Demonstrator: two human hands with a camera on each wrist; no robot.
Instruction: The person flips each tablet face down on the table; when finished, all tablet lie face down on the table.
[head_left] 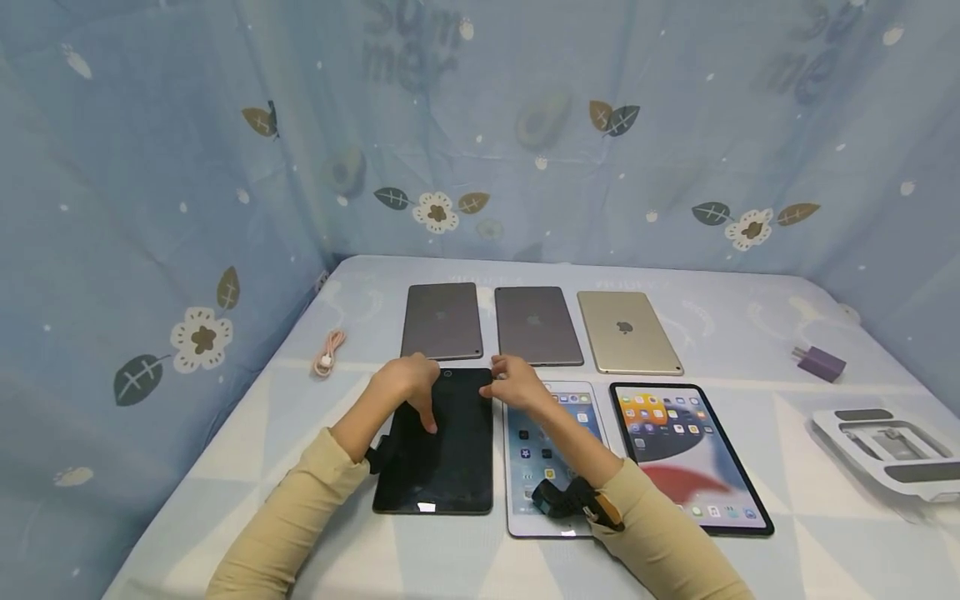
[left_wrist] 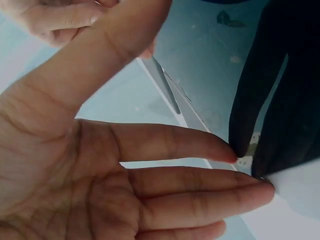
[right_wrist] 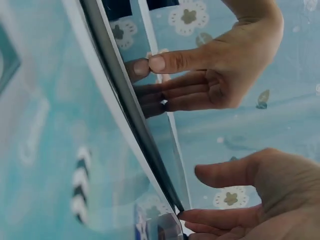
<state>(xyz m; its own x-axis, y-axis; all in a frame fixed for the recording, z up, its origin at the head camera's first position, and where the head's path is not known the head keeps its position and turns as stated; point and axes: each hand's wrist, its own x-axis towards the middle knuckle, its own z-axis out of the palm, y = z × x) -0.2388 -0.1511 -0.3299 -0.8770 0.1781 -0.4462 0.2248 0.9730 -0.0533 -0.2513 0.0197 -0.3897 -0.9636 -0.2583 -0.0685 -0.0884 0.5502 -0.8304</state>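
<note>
A black-framed tablet (head_left: 450, 446) with a dark, reflective screen lies in the near row at the left. My left hand (head_left: 415, 383) is at its upper left side, thumb over the screen. In the left wrist view that hand's fingers (left_wrist: 170, 142) are straight, their tips against a dark glossy surface. At the tablet's upper right corner is my right hand (head_left: 519, 385). The right wrist view shows its fingers (right_wrist: 225, 217) stretched to the tablet's dark edge (right_wrist: 132, 107), with the thumb standing apart. Beside it lies a white tablet (head_left: 516, 492) with its screen lit, partly under my right forearm.
Another lit tablet (head_left: 693, 479) lies to the right. Behind, face down, are two grey tablets (head_left: 441, 321) (head_left: 536, 325) and a gold one (head_left: 630, 333). A pink cable (head_left: 327, 352) is at the left; a purple charger (head_left: 820, 364) and a white stand (head_left: 885, 450) are at the right.
</note>
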